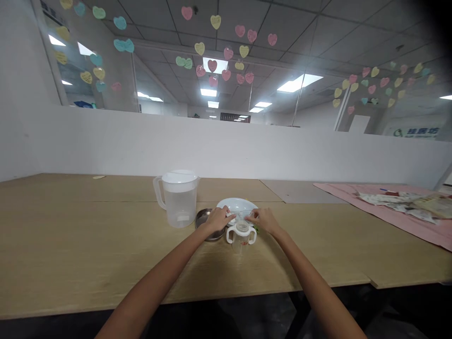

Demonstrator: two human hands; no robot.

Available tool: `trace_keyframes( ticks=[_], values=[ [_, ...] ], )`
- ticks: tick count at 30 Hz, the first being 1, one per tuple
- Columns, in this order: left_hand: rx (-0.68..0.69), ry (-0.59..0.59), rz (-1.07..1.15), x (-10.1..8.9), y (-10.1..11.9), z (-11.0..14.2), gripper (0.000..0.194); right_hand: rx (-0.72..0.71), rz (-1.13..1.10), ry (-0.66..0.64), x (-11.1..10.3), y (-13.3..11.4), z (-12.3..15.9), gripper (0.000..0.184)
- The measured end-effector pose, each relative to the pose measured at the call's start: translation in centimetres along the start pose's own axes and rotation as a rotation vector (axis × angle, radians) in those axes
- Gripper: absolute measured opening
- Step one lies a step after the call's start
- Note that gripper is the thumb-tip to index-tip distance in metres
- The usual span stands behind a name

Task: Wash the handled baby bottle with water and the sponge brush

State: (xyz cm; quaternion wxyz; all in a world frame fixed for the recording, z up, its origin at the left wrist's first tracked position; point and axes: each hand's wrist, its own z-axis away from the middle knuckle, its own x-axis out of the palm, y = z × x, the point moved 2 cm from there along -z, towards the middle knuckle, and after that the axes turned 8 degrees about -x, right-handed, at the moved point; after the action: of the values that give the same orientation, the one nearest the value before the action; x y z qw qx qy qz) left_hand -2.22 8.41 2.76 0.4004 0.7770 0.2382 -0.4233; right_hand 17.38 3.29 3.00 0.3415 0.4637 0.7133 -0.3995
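Observation:
A clear baby bottle with two white handles (241, 236) stands upright on the wooden table (88, 235). Just behind it lies a white plate (237, 205). My left hand (218, 219) and my right hand (264, 219) reach in from either side, fingers pinched together on a small clear item just above the bottle's open top; I cannot make out what it is. A small round metal dish (204, 219) sits under my left hand. A clear plastic jug with a white lid (178, 197) stands to the left.
A low white partition (226, 146) runs behind the table. At the right, a pink cloth (388, 212) carries several packets and papers (406, 202). A thin grey mat (300, 190) lies beside it. The table's front edge is near my body.

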Motion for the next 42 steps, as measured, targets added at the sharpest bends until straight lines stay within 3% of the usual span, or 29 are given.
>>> trace_keyframes(
  ticks=[4,7,9,11,13,15,17,19,22,26,33,37,42],
  values=[
    [-0.001,-0.011,-0.130,-0.4,0.3,-0.2,0.039,0.035,0.026,-0.107,0.6,0.4,-1.0,0.036],
    [0.016,0.038,-0.146,-1.0,0.3,0.5,0.037,0.076,0.011,-0.102,1.1,0.7,-1.5,0.028],
    [0.070,0.174,-0.108,-1.4,0.0,1.5,0.032,0.079,-0.043,-0.068,1.3,0.8,-1.4,0.029],
    [0.131,0.404,-0.071,-1.8,-0.7,2.9,0.030,0.061,-0.136,-0.004,1.3,0.7,-1.1,0.031],
    [0.135,0.645,-0.062,-2.3,-1.9,4.1,0.033,0.050,-0.243,0.160,1.1,0.7,-0.6,0.034],
    [0.059,0.839,-0.057,-2.9,-3.5,4.8,0.038,0.108,-0.322,0.428,0.8,1.1,0.3,0.041],
    [-0.110,1.002,-0.017,-3.7,-5.1,5.0,0.057,0.275,-0.366,0.654,0.7,1.9,1.4,0.047],
    [-0.318,1.097,0.047,-4.5,-6.4,4.9,0.083,0.404,-0.372,0.777,1.0,2.9,2.3,0.051],
    [-0.579,1.081,0.155,-5.1,-7.9,4.5,0.112,0.488,-0.328,0.820,1.5,4.2,3.0,0.053],
    [-0.713,0.975,0.282,-4.9,-9.0,4.2,0.119,0.524,-0.264,0.777,2.1,4.9,3.2,0.053],
    [-0.590,0.958,0.350,-4.6,-8.5,4.2,0.106,0.441,-0.101,0.652,2.5,4.5,3.0,0.050],
    [-0.393,0.992,0.190,-4.4,-7.3,4.5,0.100,0.429,-0.049,0.648,2.5,4.6,2.9,0.047],
    [-0.153,0.934,-0.045,-3.9,-6.0,4.6,0.097,0.418,-0.048,0.641,2.6,4.8,3.0,0.043]
  ],
)
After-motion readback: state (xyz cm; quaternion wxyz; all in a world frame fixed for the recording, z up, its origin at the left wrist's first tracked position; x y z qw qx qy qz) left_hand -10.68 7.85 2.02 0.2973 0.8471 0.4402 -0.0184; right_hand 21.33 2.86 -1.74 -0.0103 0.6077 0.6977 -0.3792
